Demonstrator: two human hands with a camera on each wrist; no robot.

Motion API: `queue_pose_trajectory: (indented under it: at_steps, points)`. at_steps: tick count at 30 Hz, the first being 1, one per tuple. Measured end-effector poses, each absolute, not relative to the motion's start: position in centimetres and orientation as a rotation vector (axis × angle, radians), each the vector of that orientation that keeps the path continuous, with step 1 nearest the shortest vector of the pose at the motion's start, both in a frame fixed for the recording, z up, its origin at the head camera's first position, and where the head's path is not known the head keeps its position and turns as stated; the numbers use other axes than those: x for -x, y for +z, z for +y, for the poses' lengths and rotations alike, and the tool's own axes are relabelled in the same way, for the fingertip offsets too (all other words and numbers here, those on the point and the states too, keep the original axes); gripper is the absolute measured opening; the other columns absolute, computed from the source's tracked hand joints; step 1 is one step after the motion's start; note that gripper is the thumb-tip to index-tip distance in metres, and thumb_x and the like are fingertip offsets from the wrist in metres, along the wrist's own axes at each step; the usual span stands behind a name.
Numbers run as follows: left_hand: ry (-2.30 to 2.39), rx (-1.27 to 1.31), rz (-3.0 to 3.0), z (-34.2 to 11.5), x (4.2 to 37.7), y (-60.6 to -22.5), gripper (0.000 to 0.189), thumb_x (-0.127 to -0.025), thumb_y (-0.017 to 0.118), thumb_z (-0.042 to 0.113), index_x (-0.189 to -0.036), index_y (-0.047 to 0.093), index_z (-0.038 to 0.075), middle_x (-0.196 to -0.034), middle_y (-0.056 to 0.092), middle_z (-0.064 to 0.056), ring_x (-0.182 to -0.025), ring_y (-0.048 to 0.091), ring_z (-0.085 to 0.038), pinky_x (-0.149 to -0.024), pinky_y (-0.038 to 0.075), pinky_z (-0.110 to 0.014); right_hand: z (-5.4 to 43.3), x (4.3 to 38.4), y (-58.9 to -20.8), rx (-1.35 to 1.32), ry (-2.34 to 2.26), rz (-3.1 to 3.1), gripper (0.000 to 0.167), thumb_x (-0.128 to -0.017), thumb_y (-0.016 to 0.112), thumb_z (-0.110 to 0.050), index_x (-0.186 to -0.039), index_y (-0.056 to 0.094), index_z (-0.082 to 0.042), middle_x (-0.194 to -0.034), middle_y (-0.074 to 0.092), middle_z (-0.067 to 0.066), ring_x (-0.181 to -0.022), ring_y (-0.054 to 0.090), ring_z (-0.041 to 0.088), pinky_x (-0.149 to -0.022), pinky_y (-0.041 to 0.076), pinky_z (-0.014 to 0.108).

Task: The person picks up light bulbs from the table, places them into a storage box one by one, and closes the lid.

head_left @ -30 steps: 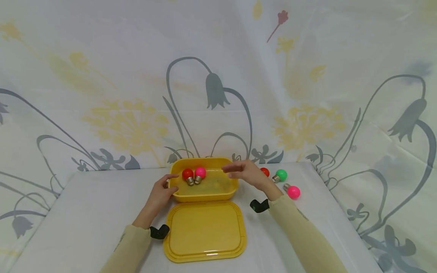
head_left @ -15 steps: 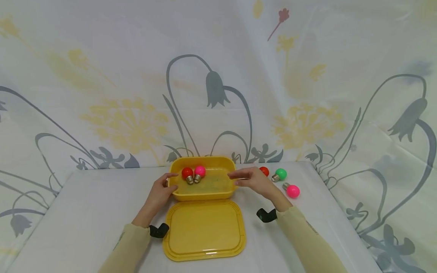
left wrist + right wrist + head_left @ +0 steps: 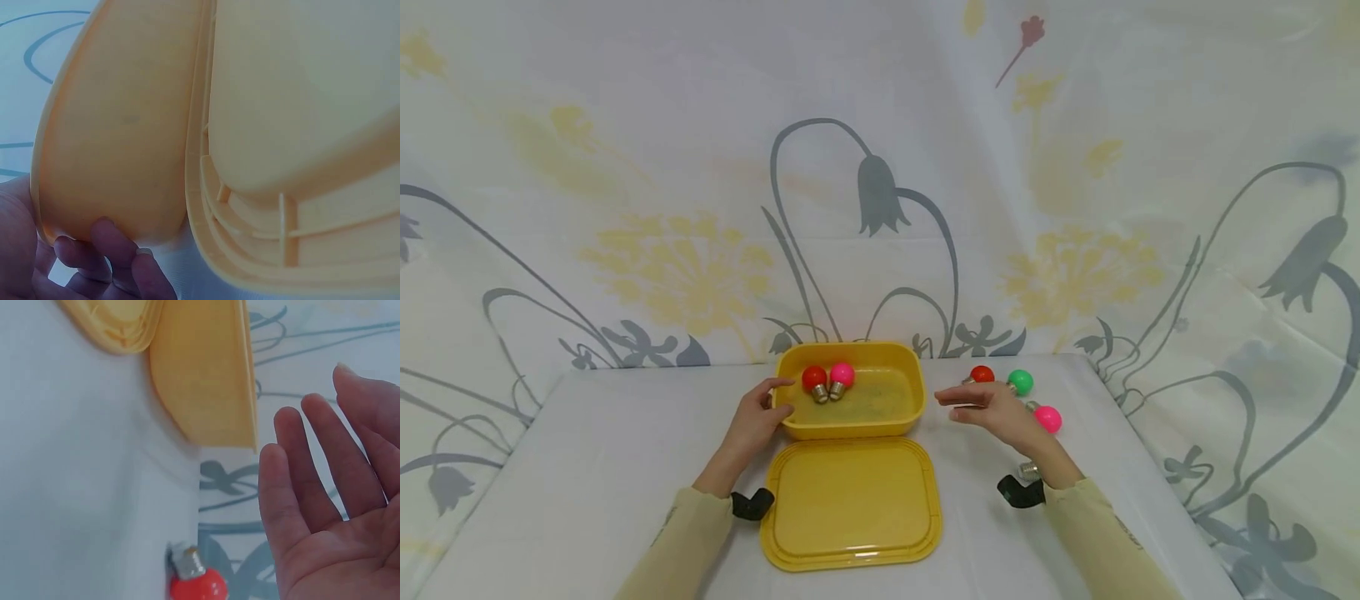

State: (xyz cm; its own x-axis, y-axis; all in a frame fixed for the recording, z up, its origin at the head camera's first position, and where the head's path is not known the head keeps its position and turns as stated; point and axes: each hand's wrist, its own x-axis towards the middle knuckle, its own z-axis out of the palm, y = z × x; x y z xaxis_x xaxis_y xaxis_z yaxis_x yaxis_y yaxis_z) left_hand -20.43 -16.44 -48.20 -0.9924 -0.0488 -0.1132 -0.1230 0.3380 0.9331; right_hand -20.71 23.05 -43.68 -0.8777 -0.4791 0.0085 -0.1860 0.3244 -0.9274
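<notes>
A yellow plastic box (image 3: 850, 432) stands at the middle back of the table, its lid (image 3: 850, 504) lying flat in front. Inside it, to the left, are a red light bulb (image 3: 813, 378) and a pink light bulb (image 3: 842, 374). My left hand (image 3: 749, 427) holds the box's left end, thumb and fingers at the rim. To the right of the box hovers my right hand (image 3: 996, 410), fingers extended and nothing in them. Beyond and beside it lie another red bulb (image 3: 982, 374), a green bulb (image 3: 1021, 381) and another pink bulb (image 3: 1048, 418).
A bulb's silver screw base (image 3: 1028, 472) shows beside my right wrist, the rest of it hidden by the arm. White cloth covers the table (image 3: 625, 467). A flower-printed curtain (image 3: 700, 167) hangs right behind the box.
My right hand has moved from over the box's right end out to the right, toward the loose bulbs. A screw base has come into view by that wrist. The left hand stays put.
</notes>
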Motion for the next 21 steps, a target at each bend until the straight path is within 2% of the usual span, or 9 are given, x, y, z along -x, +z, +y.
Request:
queue_pose_trajectory:
  at_steps: [9,16,21]
  points:
    - [1.751,0.160,2.540,-16.4,20.5,-48.3,0.042,-0.091,0.062,0.006,-0.133,0.059,0.012,-0.081,0.042,-0.009,-0.067,0.043,-0.021,-0.058,0.040,-0.023,26.4,19.4,-44.3,0.491,-1.561,2.343,0.034,-0.095,0.067,-0.010,-0.127,0.066,0.001,-0.127,0.060,0.028,-0.119,0.056,0.045,-0.090,0.052,0.028]
    - [1.753,0.158,2.530,-16.3,20.4,-48.1,0.043,-0.091,0.062,0.006,-0.134,0.058,0.011,-0.080,0.042,-0.009,-0.066,0.042,-0.021,-0.057,0.039,-0.023,29.3,18.1,-45.4,0.432,-1.503,2.411,0.032,-0.095,0.067,-0.011,-0.125,0.067,-0.002,-0.126,0.063,0.023,-0.117,0.061,0.034,-0.088,0.051,0.023]
    - [1.750,0.169,2.528,-16.3,20.4,-48.1,0.044,-0.091,0.062,0.006,-0.135,0.058,0.011,-0.080,0.042,-0.009,-0.067,0.042,-0.020,-0.058,0.039,-0.023,31.1,17.5,-46.0,0.420,-1.508,2.418,0.033,-0.093,0.068,-0.010,-0.124,0.067,0.001,-0.125,0.063,0.025,-0.116,0.061,0.037,-0.087,0.051,0.023]
